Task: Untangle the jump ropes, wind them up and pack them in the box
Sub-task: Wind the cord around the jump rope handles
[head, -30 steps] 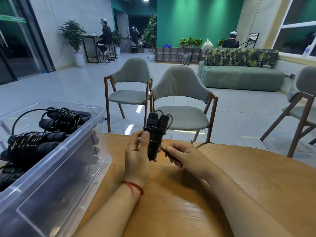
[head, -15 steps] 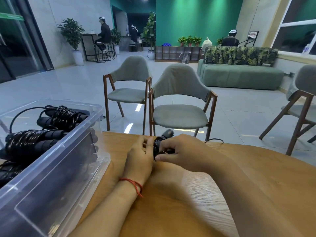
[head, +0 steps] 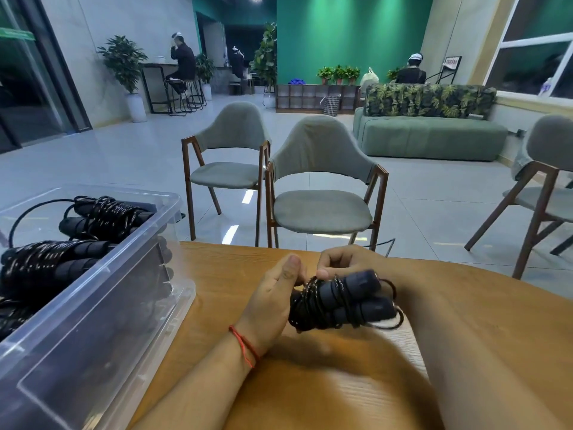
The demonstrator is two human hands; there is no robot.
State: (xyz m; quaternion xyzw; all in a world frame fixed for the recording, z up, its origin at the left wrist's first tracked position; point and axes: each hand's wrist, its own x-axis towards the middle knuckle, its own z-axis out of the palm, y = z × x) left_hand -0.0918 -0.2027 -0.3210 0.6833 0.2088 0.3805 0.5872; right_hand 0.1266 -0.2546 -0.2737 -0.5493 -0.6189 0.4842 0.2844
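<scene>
A black jump rope is bundled just above the wooden table, its two handles side by side and pointing right, with cord wound round them. My left hand grips the bundle's left end, thumb raised. Behind the bundle, my right hand pinches the cord at its top with curled fingers. A loose stretch of cord runs past the table's far edge. The clear plastic box stands at the left and holds several wound black ropes.
Two grey chairs with wooden frames stand just beyond the table's far edge, and a third chair is at the right. The box takes up the table's left side. People sit far off in the room.
The bundle has gone from upright to lying sideways with the handles pointing right. My right hand passed over it and now sits behind it, pinching the cord.
</scene>
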